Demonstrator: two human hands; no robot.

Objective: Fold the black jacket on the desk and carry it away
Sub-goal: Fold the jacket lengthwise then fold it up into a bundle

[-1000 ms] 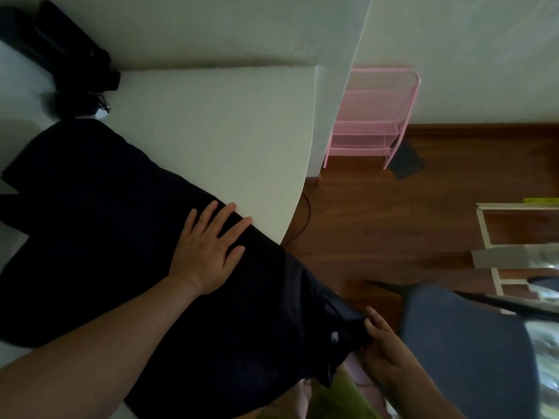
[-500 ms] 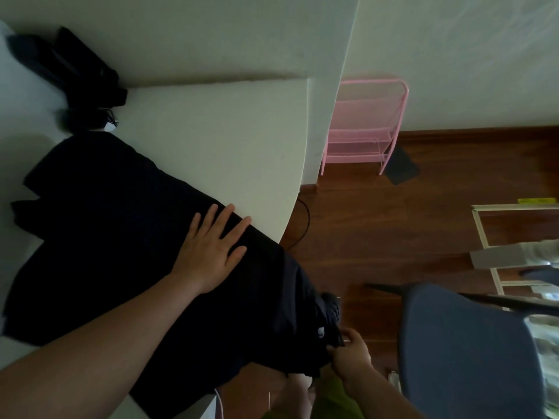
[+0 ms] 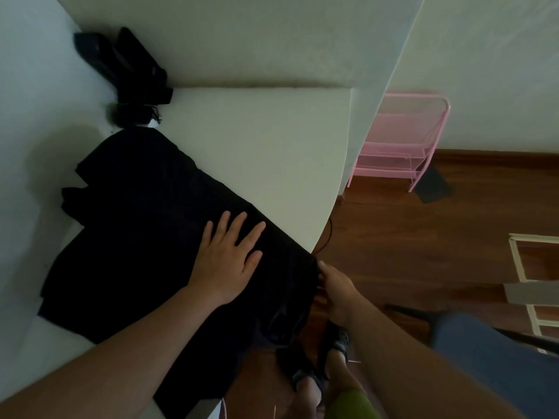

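Observation:
The black jacket [image 3: 142,225] lies spread across the white desk [image 3: 266,146], with its lower part hanging over the desk's front edge. My left hand [image 3: 227,258] rests flat on the jacket, fingers spread, pressing it near the desk edge. At the jacket's right edge, where the cloth drops off the desk, my right hand [image 3: 335,285] grips the fabric; its fingertips are hidden in the dark cloth.
Black gear with cords [image 3: 130,77] sits at the desk's back left corner. A pink wire rack [image 3: 402,143] stands by the wall on the wooden floor [image 3: 423,237]. A blue chair [image 3: 490,358] is at my right. A black cable [image 3: 328,237] hangs off the desk edge.
My right hand has come up from below the desk to the jacket's edge at desk level, bringing the hanging fabric up. My left hand stays pressed flat on the jacket.

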